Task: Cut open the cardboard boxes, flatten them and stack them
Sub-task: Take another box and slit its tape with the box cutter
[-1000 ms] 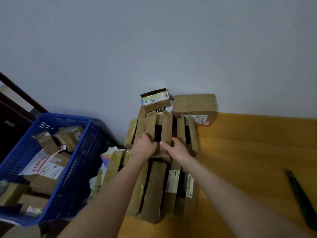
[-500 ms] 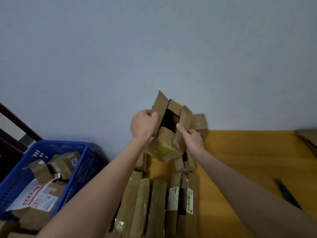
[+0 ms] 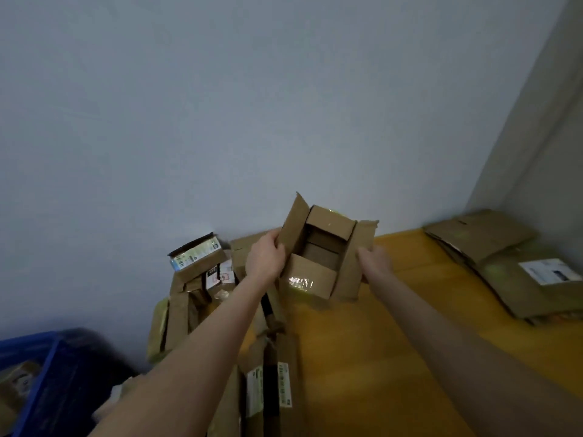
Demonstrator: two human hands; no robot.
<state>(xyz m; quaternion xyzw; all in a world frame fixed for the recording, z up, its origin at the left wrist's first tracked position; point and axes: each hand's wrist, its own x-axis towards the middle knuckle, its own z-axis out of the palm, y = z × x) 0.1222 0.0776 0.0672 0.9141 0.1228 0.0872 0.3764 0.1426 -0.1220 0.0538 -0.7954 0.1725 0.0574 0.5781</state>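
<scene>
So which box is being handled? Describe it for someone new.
Find the yellow surface against the grey wall. Over its middle, the left hand and right hand hold one brown box. Unlike the piled boxes beside it, it is lifted, flaps spread open.

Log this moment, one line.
left hand: grips left flap | right hand: grips right flap | open cardboard box: held over table | flattened boxes: stacked right
</scene>
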